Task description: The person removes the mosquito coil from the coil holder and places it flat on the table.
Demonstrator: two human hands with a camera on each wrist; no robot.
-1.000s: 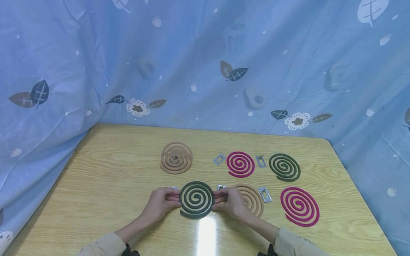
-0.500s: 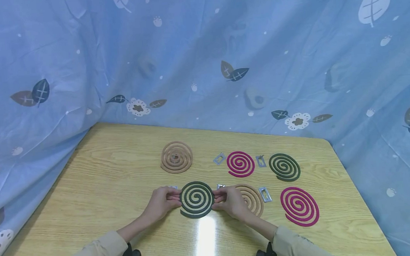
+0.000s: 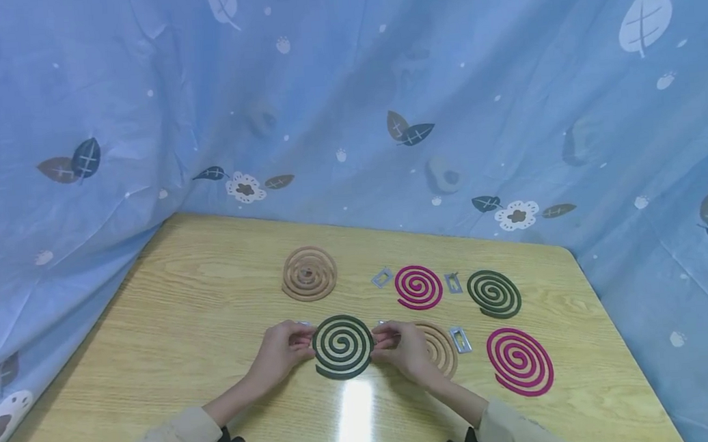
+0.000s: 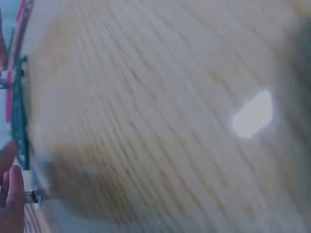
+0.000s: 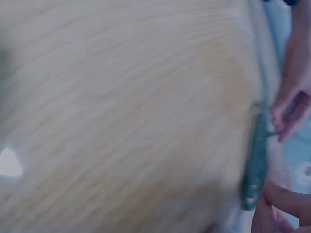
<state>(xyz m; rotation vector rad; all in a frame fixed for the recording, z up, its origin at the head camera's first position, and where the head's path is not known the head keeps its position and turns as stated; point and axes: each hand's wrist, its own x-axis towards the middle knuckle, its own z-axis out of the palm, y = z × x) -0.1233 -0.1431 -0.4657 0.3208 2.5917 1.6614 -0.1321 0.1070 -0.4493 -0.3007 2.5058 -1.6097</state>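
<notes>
A dark green mosquito coil (image 3: 341,344) is held between my two hands near the front middle of the table. At its left edge, the fingertips of my left hand (image 3: 277,355) pinch it, and my right hand (image 3: 407,349) grips the opposite edge. Both wrist views show the coil (image 5: 255,165) from the side, as a thin green disc close over the table. Behind my right hand lies a tan coil (image 3: 446,350), partly covered by that hand. Small metal coil stands peek out beside the fingers of each hand, mostly hidden.
Farther back lie another tan coil (image 3: 309,273), a magenta coil (image 3: 417,287) and a second green coil (image 3: 494,294). At right is another magenta coil (image 3: 520,361). Flat metal stands (image 3: 460,340) lie among them. A blue patterned curtain (image 3: 345,98) hangs around the wooden table (image 3: 212,306).
The head view has shifted slightly, so everything sits a little lower and to the right. My hands keep the same hold on the green coil.
</notes>
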